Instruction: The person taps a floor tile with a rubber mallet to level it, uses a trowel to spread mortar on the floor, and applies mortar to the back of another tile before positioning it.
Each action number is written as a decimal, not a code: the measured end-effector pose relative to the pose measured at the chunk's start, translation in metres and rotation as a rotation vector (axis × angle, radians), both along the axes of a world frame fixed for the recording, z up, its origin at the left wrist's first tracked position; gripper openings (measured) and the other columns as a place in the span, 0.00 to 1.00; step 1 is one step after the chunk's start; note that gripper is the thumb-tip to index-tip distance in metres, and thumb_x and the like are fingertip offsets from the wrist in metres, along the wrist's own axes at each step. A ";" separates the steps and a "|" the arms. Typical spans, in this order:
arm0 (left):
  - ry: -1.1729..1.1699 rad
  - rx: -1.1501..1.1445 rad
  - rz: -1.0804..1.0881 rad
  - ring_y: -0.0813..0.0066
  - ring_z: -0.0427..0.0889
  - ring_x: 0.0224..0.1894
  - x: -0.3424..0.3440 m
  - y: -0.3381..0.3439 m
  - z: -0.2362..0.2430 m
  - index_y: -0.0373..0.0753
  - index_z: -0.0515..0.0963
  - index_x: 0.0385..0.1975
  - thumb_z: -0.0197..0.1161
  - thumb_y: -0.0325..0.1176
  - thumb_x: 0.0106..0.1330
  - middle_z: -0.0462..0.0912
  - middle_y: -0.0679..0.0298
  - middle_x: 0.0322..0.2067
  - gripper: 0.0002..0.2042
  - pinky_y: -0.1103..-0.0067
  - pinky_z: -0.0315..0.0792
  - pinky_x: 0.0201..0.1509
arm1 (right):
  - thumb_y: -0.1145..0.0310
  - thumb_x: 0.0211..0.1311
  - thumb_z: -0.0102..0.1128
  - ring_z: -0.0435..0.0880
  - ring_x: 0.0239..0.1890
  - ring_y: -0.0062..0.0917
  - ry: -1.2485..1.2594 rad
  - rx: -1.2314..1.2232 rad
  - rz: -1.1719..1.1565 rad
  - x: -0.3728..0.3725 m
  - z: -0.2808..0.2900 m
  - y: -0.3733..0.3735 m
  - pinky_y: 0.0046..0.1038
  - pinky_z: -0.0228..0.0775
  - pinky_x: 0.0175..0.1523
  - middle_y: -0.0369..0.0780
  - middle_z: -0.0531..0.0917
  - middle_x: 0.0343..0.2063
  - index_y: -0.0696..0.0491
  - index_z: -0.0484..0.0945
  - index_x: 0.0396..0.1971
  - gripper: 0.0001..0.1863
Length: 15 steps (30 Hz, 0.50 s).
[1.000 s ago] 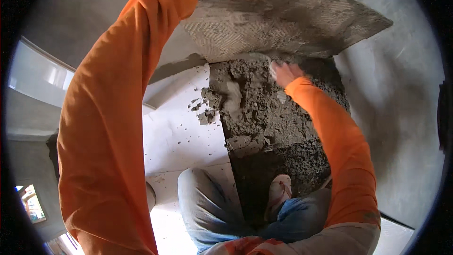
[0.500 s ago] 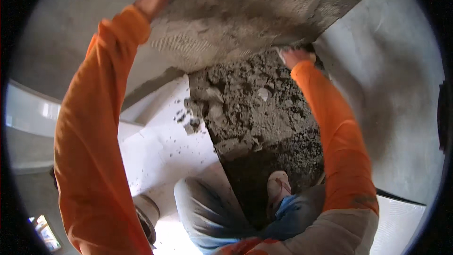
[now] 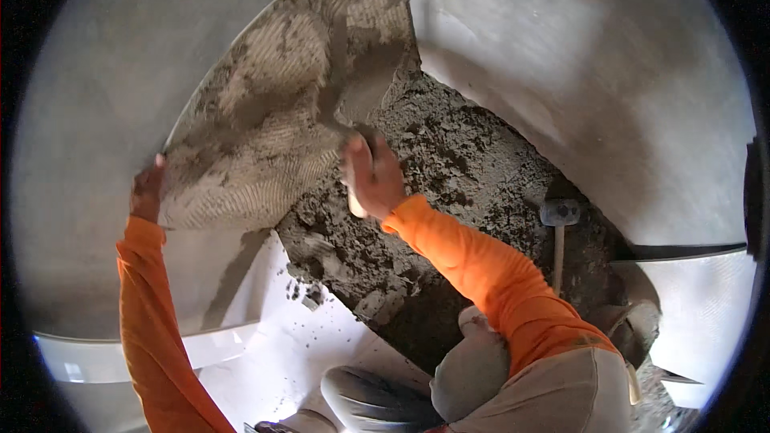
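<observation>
A large tile (image 3: 265,104) stands tilted up against the wall, its ridged side smeared with grey mortar and turned toward me. My left hand (image 3: 147,188) grips its left edge near the lower corner. My right hand (image 3: 375,178) is closed around the pale handle of a trowel (image 3: 356,205), slightly blurred. The blade, partly hidden by the fingers, lies against the mortar-coated face near the tile's lower edge. Under and in front of the tile spreads a rough bed of wet mortar (image 3: 473,152).
A rubber mallet (image 3: 560,213) with a wooden handle lies right of the mortar bed. Beyond it is a bucket-like container (image 3: 642,319), partly hidden. White floor tiles (image 3: 281,345) with mortar crumbs lie at lower left. A grey wall (image 3: 642,96) rises on the right.
My view has turned, and the tile now appears farther left. My left hand is now at the tile's left edge. My right hand has come from the far right end toward the tile's middle.
</observation>
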<state>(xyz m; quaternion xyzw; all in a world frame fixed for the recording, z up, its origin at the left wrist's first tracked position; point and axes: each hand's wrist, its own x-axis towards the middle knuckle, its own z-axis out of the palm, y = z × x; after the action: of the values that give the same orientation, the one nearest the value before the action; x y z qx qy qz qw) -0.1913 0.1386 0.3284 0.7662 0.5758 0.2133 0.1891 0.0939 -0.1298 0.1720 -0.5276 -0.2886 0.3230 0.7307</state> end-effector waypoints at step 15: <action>0.049 0.041 -0.285 0.84 0.61 0.30 0.012 -0.012 0.018 0.35 0.73 0.27 0.51 0.54 0.63 0.66 0.72 0.24 0.23 0.85 0.62 0.37 | 0.49 0.60 0.48 0.73 0.13 0.29 0.693 -0.318 -0.242 0.063 -0.094 0.079 0.34 0.67 0.17 0.41 0.74 0.19 0.55 0.71 0.40 0.23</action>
<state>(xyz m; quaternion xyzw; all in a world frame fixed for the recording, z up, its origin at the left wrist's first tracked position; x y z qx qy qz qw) -0.1793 0.1263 0.3462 0.8488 0.4613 0.1774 0.1879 0.1568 -0.0505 0.0780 -0.5243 0.0927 0.4338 0.7268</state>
